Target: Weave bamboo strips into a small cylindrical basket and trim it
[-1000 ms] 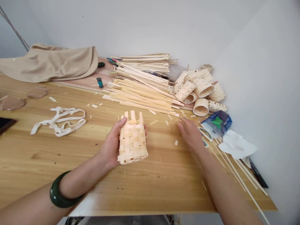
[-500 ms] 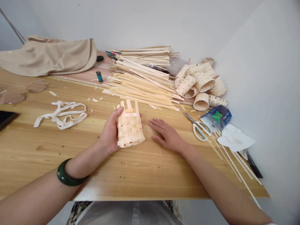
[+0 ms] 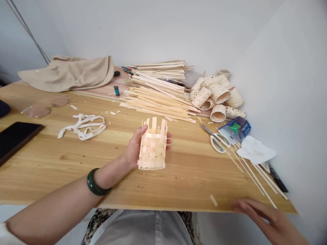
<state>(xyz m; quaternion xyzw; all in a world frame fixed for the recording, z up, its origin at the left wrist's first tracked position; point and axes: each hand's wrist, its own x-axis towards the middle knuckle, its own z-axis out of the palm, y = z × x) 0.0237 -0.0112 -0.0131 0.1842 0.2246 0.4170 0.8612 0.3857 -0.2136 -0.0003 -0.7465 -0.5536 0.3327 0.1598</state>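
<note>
Left hand (image 3: 133,149) grips a half-woven strip basket (image 3: 152,149) over the middle of the wooden bench (image 3: 63,170). It seems light and stiff but loose: best held by the woven body, not the upright strips. Right hand (image 3: 268,219) lies open by the bench edge.

I have the left grip (image 3: 134,148) closed around an upright woven basket (image 3: 152,148), loose strip ends standing at its top. My right grip (image 3: 265,217) hangs open at the front edge of the bench (image 3: 189,180), well apart, near a stray strip (image 3: 213,200). Beyond lie stacked pale strips (image 3: 158,98) and scissors (image 3: 217,142).
</note>
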